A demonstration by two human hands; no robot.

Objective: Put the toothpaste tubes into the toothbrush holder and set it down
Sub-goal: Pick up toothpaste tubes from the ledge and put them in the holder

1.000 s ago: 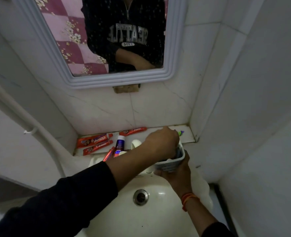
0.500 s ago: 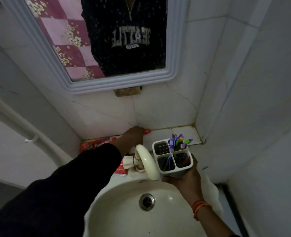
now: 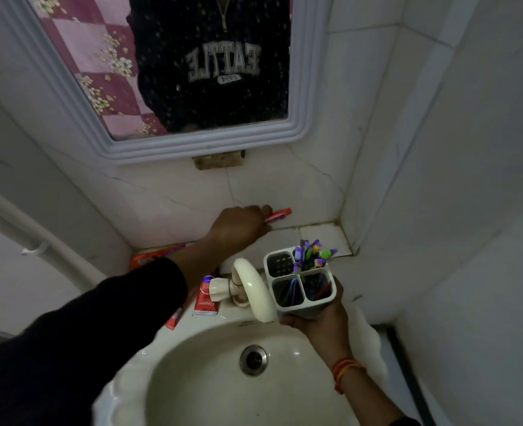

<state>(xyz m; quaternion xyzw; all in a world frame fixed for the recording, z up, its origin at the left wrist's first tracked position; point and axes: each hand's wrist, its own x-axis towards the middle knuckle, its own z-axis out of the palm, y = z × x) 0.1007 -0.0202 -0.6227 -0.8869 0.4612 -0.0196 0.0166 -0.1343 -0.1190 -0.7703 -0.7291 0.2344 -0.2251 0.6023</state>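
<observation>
The left hand [image 3: 241, 224] has left the holder [image 3: 300, 282], where it was a second ago, and is now reaching across to the tiled ledge [image 3: 321, 238] against the back wall. It is closing around a thin red tube [image 3: 280, 214], whose end is sticking out past the fingers, slightly lifted. That suggests one item has gone in and the next is being fetched.

The right hand [image 3: 321, 321] is clamping the holder from below, keeping it upright above the sink [image 3: 192, 379], just beside the cream tap [image 3: 252, 287]. The holder is a pale, four-compartment cup; toothbrushes with purple and green handles are crowding the far right compartment. More tubes are lying by the tap: a Colgate tube [image 3: 205, 298] and a red box [image 3: 152, 259] partly hidden under the sleeve.
</observation>
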